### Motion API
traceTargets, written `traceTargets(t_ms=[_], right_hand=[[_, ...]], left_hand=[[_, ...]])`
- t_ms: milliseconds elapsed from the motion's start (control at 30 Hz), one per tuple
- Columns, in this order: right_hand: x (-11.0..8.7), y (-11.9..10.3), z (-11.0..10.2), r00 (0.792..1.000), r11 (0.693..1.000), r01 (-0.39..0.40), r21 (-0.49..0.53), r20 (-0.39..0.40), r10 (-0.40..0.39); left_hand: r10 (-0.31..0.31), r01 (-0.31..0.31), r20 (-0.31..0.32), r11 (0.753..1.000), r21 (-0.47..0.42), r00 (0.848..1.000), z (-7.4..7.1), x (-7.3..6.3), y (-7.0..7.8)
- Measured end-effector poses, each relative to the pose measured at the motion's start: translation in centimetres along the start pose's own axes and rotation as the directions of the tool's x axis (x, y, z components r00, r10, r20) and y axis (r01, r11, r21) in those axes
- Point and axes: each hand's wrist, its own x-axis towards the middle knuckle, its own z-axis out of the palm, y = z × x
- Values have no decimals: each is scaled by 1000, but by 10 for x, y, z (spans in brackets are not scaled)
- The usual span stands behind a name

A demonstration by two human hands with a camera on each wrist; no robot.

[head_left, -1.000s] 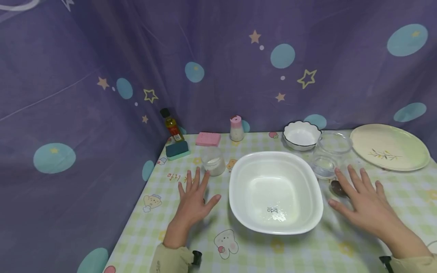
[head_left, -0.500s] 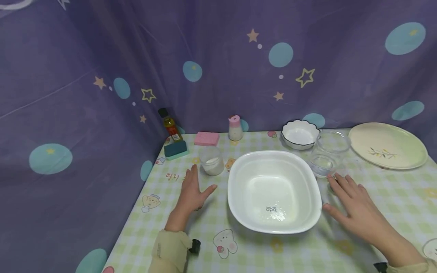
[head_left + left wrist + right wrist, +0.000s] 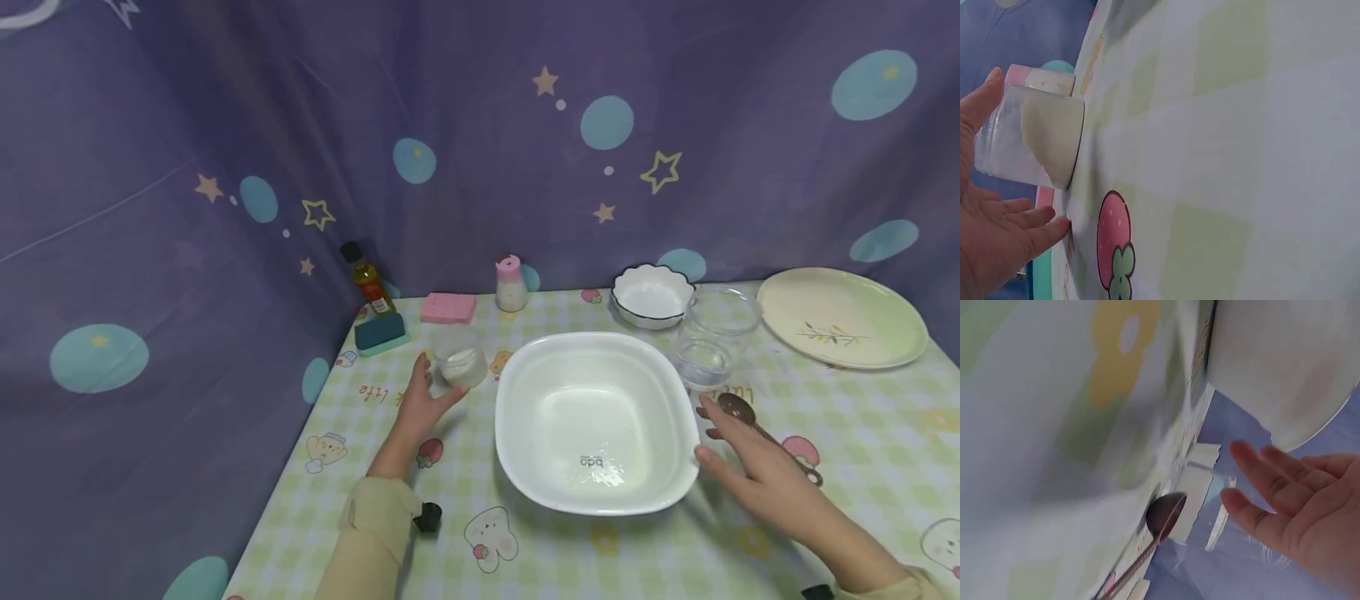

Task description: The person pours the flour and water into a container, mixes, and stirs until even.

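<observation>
In the head view my left hand (image 3: pixel 420 410) is beside a clear jar of white powder (image 3: pixel 460 360). Its thumb and fingers are spread to either side of the jar; the left wrist view shows gaps between the fingers (image 3: pixel 1044 232) and the jar (image 3: pixel 1035 137). A large white basin (image 3: pixel 596 492) with a little liquid inside stands between my hands. My right hand (image 3: pixel 772 475) hovers with relaxed fingers at the basin's right rim, its thumb tip overlapping the edge. Behind that hand lies a brown spoon (image 3: pixel 737 408), also seen under the fingers in the right wrist view.
A clear plastic container (image 3: pixel 705 358), a scalloped white bowl (image 3: pixel 652 296) and an oval plate (image 3: pixel 840 317) stand at the back right. Along the back left are a pink-capped shaker (image 3: pixel 512 285), a pink sponge (image 3: pixel 448 308), a green sponge (image 3: pixel 381 335) and an oil bottle (image 3: pixel 369 282).
My left hand has moved forward to the jar and turned from palm-down to thumb-and-fingers apart beside it. My right hand has shifted left toward the basin rim, uncovering more of the spoon.
</observation>
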Motion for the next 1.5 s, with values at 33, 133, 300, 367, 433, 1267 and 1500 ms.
traceTargets(t_ms=[33,133,300,367,433,1267,1500], right_hand=[[0,-1,1,1000,1000,5,-3,-8,-5],[1,-2,3,1000,1000,22,9,-21,-22],[0,-1,6,999,997,36,63,-22,-35],[0,-1,7,999,995,41,91,-18,-39],[0,-1,9,999,991,46,122,-17,-45],[3,1,11,998,978,65,196,13,-69],[3,2,10,998,975,52,217,20,-58]], left_hand=[[-3,3,-3,1000,-20,1000,0,2,1],[6,-6,-8,996,-85,1000,2,7,4],[36,-36,2,985,-167,999,4,14,8],[47,-45,8,981,-187,999,4,17,7],[47,-45,8,980,-196,999,5,19,6],[67,-72,-84,995,-63,994,12,37,0],[76,-82,-97,994,-66,992,13,33,1]])
